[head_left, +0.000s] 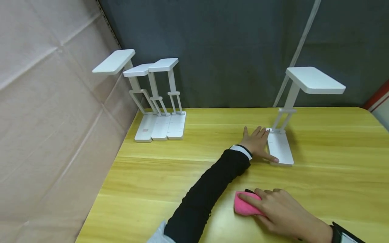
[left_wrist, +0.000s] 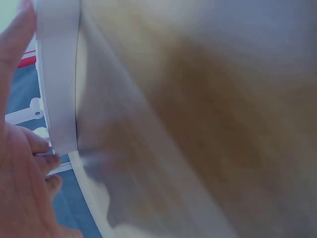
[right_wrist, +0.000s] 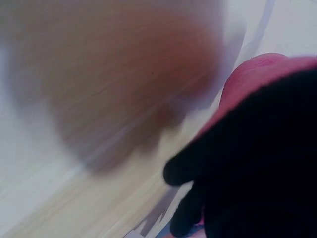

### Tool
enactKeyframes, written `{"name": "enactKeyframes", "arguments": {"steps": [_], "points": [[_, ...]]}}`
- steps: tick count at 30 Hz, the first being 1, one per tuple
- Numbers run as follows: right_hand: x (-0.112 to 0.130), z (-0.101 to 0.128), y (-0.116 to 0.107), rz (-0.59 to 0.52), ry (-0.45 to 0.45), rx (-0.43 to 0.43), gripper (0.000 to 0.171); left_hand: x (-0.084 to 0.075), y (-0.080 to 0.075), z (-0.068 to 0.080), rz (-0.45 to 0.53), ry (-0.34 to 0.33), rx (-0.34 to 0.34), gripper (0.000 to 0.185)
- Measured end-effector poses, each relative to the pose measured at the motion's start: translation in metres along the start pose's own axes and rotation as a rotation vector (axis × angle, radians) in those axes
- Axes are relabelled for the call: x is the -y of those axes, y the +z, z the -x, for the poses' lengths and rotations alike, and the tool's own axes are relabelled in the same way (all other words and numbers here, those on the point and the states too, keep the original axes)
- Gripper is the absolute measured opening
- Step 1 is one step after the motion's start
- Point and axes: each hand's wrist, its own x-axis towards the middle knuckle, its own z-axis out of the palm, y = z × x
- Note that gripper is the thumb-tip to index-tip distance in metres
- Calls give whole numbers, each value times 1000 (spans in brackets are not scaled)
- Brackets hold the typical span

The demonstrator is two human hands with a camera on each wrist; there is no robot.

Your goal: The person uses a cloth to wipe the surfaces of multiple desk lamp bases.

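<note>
A white desk lamp with a flat raised head stands upright on the right part of the table. My left hand lies along the left side of its base, fingers spread toward the hinge and thumb on the near corner. In the left wrist view, the fingers and thumb reach along the white base. Nearer to me, my right hand grips a bunched pink cloth close over the table. A black piece shows beside the cloth; in the right wrist view a large dark shape covers part of the pink.
Several things border the wooden table: a dark backdrop behind and a pale creased sheet at left. At the back left, three similar white lamps stand side by side. A red-edged thing is at far right.
</note>
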Motion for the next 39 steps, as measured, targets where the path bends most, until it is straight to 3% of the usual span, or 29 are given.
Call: {"name": "enactKeyframes", "arguments": {"steps": [6, 11, 20, 28, 31, 35, 39], "points": [[-1, -1, -1, 16, 0, 33, 58, 20, -2, 14, 16, 47, -56, 106], [-3, -2, -3, 0, 11, 69, 56, 60, 0, 30, 55, 40, -75, 104], [-6, -3, -3, -30, 8, 66, 58, 144, 19, 56, 245, -104, -109, 101], [-8, -5, -1, -16, -8, 27, 60, 207, 28, 95, 274, -235, -104, 88], [-8, -5, 0, -17, -12, 21, 60, 232, 37, 111, 237, -290, -99, 79], [-8, -5, 1, -20, -6, 32, 59, 254, 46, 128, 205, -344, -110, 71], [-9, -6, 2, -27, -2, 52, 58, 263, 49, 138, 217, -372, -115, 64]]}}
